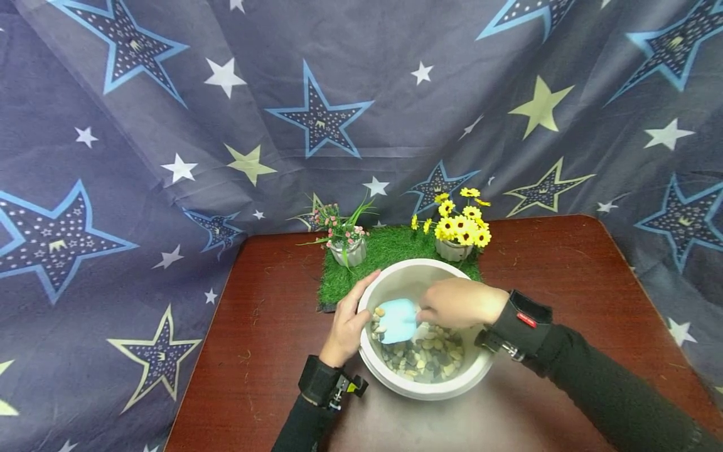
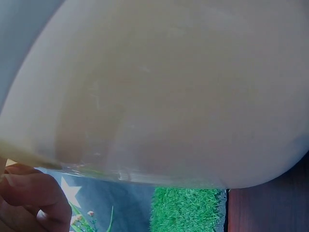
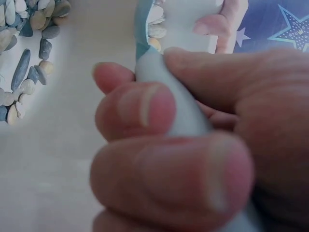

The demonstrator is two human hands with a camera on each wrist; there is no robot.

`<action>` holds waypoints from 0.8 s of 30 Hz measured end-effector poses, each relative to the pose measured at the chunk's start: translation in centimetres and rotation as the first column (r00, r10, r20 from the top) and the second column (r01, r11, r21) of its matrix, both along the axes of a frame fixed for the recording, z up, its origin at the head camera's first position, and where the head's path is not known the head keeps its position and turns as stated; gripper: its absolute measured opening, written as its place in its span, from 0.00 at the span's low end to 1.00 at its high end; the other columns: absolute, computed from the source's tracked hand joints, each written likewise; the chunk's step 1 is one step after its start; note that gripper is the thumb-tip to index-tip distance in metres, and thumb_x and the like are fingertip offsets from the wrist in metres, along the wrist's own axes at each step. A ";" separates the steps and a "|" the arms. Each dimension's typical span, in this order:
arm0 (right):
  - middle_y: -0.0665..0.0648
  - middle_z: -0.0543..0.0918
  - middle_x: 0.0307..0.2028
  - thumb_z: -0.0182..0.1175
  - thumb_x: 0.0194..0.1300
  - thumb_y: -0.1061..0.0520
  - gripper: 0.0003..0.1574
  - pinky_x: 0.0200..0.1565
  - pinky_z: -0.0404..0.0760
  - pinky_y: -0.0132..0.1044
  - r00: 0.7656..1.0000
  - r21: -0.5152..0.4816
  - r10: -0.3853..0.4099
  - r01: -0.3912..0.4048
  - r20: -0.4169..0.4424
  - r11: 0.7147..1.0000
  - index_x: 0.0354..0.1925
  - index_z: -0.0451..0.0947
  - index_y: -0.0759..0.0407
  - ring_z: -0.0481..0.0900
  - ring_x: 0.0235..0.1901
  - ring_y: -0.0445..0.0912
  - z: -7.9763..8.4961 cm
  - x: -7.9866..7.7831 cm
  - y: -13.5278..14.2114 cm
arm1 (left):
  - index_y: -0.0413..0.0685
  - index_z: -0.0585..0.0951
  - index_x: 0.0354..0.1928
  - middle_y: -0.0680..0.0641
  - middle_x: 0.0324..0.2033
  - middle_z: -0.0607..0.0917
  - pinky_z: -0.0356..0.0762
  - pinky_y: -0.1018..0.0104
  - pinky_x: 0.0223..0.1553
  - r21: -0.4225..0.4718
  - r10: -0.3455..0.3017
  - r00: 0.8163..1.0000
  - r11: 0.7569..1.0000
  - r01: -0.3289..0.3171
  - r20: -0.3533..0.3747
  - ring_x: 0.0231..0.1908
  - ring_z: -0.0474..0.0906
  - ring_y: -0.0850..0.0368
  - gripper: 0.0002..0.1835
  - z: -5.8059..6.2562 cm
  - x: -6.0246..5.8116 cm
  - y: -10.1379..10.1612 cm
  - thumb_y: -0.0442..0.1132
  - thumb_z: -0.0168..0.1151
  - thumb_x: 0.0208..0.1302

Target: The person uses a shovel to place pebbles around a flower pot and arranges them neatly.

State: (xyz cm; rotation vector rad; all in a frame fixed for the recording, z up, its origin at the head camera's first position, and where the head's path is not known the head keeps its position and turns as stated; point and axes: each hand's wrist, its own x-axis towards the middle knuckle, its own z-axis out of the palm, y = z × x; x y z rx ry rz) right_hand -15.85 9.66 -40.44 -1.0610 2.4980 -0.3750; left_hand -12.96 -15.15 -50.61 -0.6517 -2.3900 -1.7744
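Observation:
A white basin (image 1: 425, 390) stands on the table with many pebbles (image 1: 432, 358) over its bottom. Inside it, my right hand (image 1: 460, 302) grips the handle of a light blue scoop (image 1: 398, 321); the right wrist view shows fingers and thumb wrapped around the pale handle (image 3: 181, 108). A few pebbles lie at the scoop's front edge, by the basin's left wall. My left hand (image 1: 346, 323) holds the basin's left rim, thumb on the inner side and fingers outside. In the left wrist view the basin's outer wall (image 2: 169, 96) fills most of the picture.
Behind the basin lies a green artificial grass mat (image 1: 390, 251). On it stand a pot of pink flowers (image 1: 349, 251) at the left and a pot of yellow flowers (image 1: 454, 250) at the right. A star-patterned curtain (image 1: 339, 176) hangs behind the brown table (image 1: 271, 351).

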 end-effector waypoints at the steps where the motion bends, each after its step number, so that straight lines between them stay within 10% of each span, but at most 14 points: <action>1: 0.44 0.73 0.20 0.58 0.75 0.45 0.23 0.35 0.75 0.38 1.000 -0.012 0.001 -0.001 -0.002 1.000 0.21 0.75 0.47 0.70 0.24 0.39 0.1 0.1 0.2 | 0.45 0.69 0.76 0.43 0.73 0.73 0.67 0.64 0.71 -0.001 0.001 1.000 1.000 -0.001 0.004 0.71 0.71 0.47 0.44 0.0 0.0 0.0 0.23 0.47 0.51; 24: 0.42 0.69 0.22 0.55 0.77 0.46 0.18 0.37 0.75 0.37 0.998 -0.080 -0.016 0.020 0.057 0.997 0.27 0.73 0.45 0.71 0.27 0.37 0.3 -0.1 2.4 | 0.51 0.70 0.76 0.48 0.72 0.74 0.65 0.63 0.73 -0.045 0.047 0.999 0.998 -0.047 0.007 0.72 0.70 0.51 0.43 0.0 0.1 0.0 0.26 0.50 0.52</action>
